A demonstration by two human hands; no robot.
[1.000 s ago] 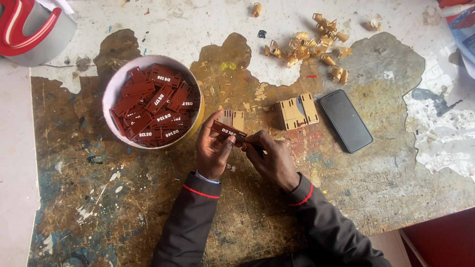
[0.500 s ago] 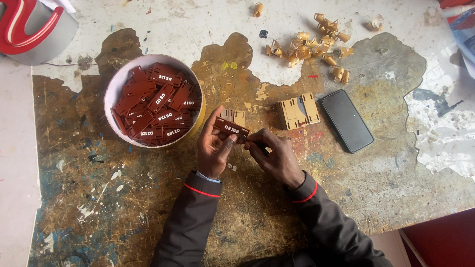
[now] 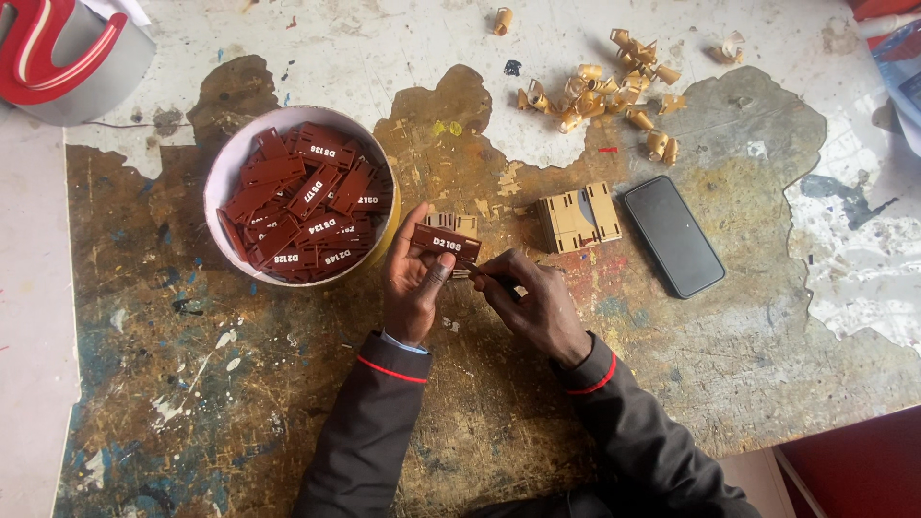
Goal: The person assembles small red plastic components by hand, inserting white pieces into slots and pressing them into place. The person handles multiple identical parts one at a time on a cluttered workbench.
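At the far left corner sits a grey and red tool (image 3: 58, 53) on the counter (image 3: 240, 422), which is old, scratched and splashed with paint. Next comes a round white bowl (image 3: 219, 182) full of dark red tags (image 3: 307, 206) with white marks on them. Just beside the bowl, the left hand (image 3: 413, 278) is pinching one red tag (image 3: 446, 243) between thumb and fingers, holding it up a little above the counter. A small light wood piece (image 3: 454, 223) lies right behind it. The right hand (image 3: 532, 302) is closed around something thin, with its tip touching the tag's lower edge; I cannot tell what it is. Further right lie a little wooden box (image 3: 578, 217), then a black phone (image 3: 673, 236). Curly wood bits (image 3: 614, 82) lie at the back.
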